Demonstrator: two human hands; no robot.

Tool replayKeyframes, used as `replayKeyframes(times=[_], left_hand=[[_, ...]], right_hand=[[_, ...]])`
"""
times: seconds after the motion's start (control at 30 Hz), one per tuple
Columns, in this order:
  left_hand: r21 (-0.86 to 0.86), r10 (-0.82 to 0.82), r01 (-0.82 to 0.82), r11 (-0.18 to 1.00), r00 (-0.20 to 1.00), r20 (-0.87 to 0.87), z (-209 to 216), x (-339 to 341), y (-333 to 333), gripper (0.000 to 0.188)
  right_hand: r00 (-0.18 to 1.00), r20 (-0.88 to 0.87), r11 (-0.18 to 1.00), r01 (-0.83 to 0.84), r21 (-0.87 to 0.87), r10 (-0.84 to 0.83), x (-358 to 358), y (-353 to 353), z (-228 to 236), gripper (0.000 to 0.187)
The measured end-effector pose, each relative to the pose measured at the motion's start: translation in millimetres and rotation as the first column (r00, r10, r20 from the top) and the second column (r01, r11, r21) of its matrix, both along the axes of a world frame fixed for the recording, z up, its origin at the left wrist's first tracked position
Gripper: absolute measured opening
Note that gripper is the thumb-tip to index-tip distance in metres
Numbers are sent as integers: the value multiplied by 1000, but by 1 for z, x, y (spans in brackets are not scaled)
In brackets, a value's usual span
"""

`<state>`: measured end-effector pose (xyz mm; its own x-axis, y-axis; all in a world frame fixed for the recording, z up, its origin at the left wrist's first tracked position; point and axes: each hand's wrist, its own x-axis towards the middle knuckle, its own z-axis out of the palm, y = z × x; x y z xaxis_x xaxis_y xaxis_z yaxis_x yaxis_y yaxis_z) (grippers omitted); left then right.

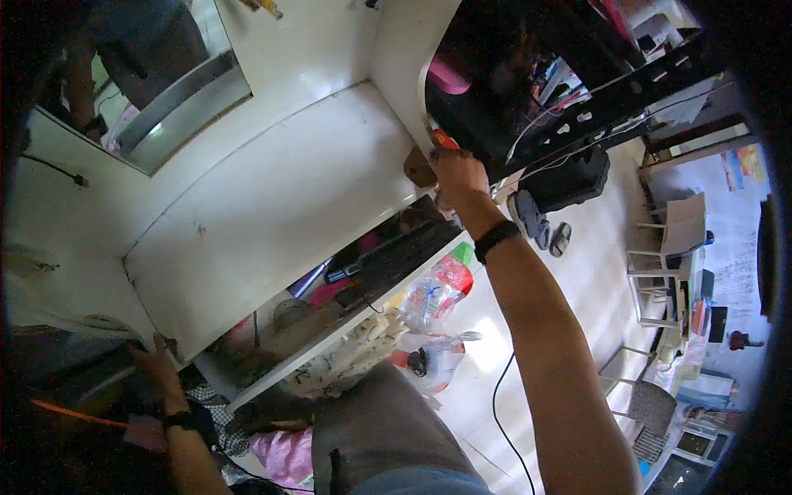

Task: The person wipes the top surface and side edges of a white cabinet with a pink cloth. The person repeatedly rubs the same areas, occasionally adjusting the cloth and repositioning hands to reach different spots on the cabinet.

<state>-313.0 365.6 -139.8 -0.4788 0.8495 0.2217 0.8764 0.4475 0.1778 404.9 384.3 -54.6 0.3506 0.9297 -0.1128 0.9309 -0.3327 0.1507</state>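
My right hand (462, 175) is closed at the right end of a white dressing-table top (272, 198), beside its upright side panel. A small orange-red object (445, 139) sticks out past its fingers; its kind does not show. A brown rounded piece (419, 167) lies against the panel just left of that hand. My left hand (159, 371) is at the near left corner of the top, its fingers lost in shadow. Between my arms a drawer (346, 320) stands pulled out, with a dark brush-like item (400, 256), a blue-purple tube (311, 279) and other small things inside.
A mirror (177, 107) stands on the table's back panel. Under the drawer hang plastic bags (437, 297). Black rack shelving (577, 120) with cords is at upper right. Shoes (528, 216), a black bag (569, 177), a floor cable (495, 404) and chairs (652, 404) are to the right.
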Motion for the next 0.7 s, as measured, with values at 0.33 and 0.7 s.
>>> replayKeyframes(times=[0.33, 0.7], left_hand=[[76, -745, 742, 666, 665, 48, 29, 250, 52, 64], [-77, -661, 657, 750, 748, -61, 0, 331, 100, 60]], right_hand=[[971, -140, 626, -12, 780, 193, 9, -18, 3, 42], [983, -99, 853, -82, 515, 155, -4, -27, -30, 36]])
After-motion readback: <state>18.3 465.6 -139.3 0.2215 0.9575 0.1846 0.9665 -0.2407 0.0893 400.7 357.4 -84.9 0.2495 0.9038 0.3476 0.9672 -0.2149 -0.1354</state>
